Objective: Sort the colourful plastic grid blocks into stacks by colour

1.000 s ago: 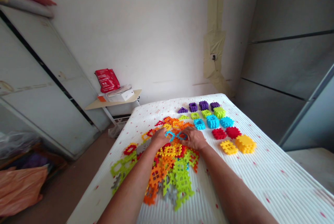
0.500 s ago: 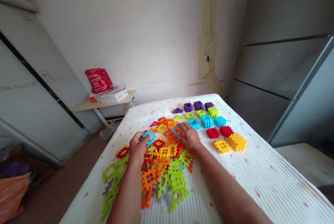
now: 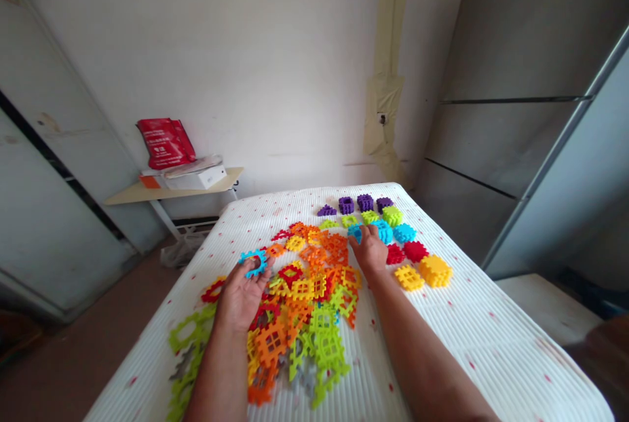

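Note:
My left hand (image 3: 242, 294) holds a blue frame piece (image 3: 253, 263) with a hole in its middle, above the left side of a mixed pile. My right hand (image 3: 369, 250) is at the blue stacks, its fingertips over the leftmost blue stack (image 3: 354, 232); whether it pinches a piece is hidden. Between the hands lie orange pieces (image 3: 272, 341), yellow pieces (image 3: 302, 289) and green pieces (image 3: 328, 345), heaped loosely. Right of my right hand are a blue stack (image 3: 405, 233), a red stack (image 3: 415, 251) and a yellow stack (image 3: 436, 270).
Purple stacks (image 3: 365, 202) and a green stack (image 3: 392, 215) line the far end of the white cloth-covered table (image 3: 472, 337). A side table (image 3: 128, 194) with a red bag (image 3: 166, 143) stands back left, a grey refrigerator (image 3: 491, 134) on the right.
My right hand has moved from the orange pieces to the blue stacks. My left hand has turned palm up with the blue piece and shifted left. The camera view has swung slightly right.

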`<state>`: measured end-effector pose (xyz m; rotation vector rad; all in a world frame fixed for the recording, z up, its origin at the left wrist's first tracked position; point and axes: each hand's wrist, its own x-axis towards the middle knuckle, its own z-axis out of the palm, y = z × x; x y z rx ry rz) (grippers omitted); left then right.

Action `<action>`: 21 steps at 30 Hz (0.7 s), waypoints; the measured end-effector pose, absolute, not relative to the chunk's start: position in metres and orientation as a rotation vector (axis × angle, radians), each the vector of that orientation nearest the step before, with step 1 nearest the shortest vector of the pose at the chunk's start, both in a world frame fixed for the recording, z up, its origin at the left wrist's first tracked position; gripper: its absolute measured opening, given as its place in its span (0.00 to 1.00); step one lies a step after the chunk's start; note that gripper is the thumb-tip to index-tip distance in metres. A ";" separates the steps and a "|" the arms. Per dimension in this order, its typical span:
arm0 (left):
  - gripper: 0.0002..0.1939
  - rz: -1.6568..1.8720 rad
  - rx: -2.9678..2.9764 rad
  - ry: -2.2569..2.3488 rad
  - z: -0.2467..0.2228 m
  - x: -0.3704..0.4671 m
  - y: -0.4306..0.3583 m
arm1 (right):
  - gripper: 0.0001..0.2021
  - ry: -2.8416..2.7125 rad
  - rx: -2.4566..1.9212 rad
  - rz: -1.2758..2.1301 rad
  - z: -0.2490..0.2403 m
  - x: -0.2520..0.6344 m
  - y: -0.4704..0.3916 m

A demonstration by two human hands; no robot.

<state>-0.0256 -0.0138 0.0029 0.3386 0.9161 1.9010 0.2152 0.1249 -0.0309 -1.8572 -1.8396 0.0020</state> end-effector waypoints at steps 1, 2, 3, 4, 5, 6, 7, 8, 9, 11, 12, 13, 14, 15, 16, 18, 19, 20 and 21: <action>0.03 1.893 0.333 0.913 0.003 -0.025 -0.014 | 0.21 -1.841 -1.873 0.003 -0.031 0.215 0.126; 0.04 1.882 0.328 0.910 0.004 -0.024 -0.014 | 0.21 -1.843 -1.883 0.004 -0.031 0.214 0.128; 0.05 1.869 0.326 0.905 0.004 -0.024 -0.013 | 0.21 -1.848 -1.888 0.003 -0.031 0.214 0.129; 0.05 1.856 0.327 0.899 0.004 -0.023 -0.013 | 0.21 -1.853 -1.891 0.003 -0.031 0.214 0.130; 0.05 1.843 0.331 0.894 0.004 -0.022 -0.013 | 0.21 -1.858 -1.894 0.003 -0.031 0.214 0.130; 0.05 1.836 0.336 0.889 0.003 -0.021 -0.013 | 0.21 -1.863 -1.897 0.005 -0.030 0.214 0.131; 0.05 1.831 0.342 0.887 0.003 -0.021 -0.012 | 0.21 -1.868 -1.900 0.008 -0.030 0.214 0.131; 0.05 1.827 0.350 0.886 0.002 -0.020 -0.012 | 0.20 -1.875 -1.902 0.011 -0.030 0.214 0.131; 0.05 1.827 0.358 0.888 0.001 -0.019 -0.012 | 0.20 -1.880 -1.902 0.015 -0.029 0.214 0.131; 0.05 1.836 0.378 0.895 0.000 -0.018 -0.011 | 0.20 -1.889 -1.901 0.020 -0.029 0.214 0.131; 0.04 1.839 0.391 0.895 -0.001 -0.018 -0.011 | 0.20 -1.890 -1.898 0.019 -0.029 0.213 0.130; 0.04 1.840 0.404 0.892 -0.002 -0.018 -0.011 | 0.20 -1.890 -1.895 0.018 -0.028 0.213 0.130; 0.03 1.840 0.415 0.886 -0.003 -0.019 -0.010 | 0.20 -1.890 -1.893 0.018 -0.028 0.213 0.130; 0.03 1.840 0.423 0.880 -0.004 -0.019 -0.010 | 0.20 -1.888 -1.892 0.017 -0.028 0.213 0.130; 0.03 1.837 0.428 0.878 -0.005 -0.019 -0.010 | 0.19 -1.889 -1.893 0.017 -0.028 0.213 0.130; 0.04 1.832 0.430 0.881 -0.006 -0.019 -0.010 | 0.19 -1.892 -1.903 0.016 -0.028 0.213 0.130; 0.04 1.828 0.431 0.883 -0.005 -0.019 -0.010 | 0.18 -1.895 -1.911 0.014 -0.029 0.212 0.130; 0.04 1.821 0.433 0.887 -0.005 -0.018 -0.010 | 0.18 -1.898 -1.918 0.009 -0.029 0.212 0.130; 0.04 1.812 0.434 0.891 -0.004 -0.018 -0.010 | 0.18 -1.904 -1.925 0.008 -0.029 0.212 0.130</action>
